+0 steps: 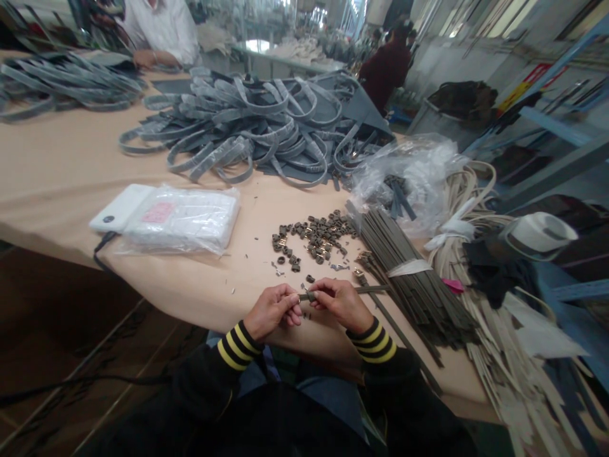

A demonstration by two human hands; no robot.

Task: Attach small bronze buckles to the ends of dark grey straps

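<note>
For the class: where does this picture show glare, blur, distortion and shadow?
All in the head view: pale glare on the plastic-wrapped package and clear bag; the far person in dark red blurred; the blue bar at right apparently stretched by the lens; deep shadow below the table; left hand and right hand comparatively sharp.

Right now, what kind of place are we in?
Probably a workshop or factory: there's a heap of grey straps, a tied bundle of dark strips, and another person at the far side of the table.
</note>
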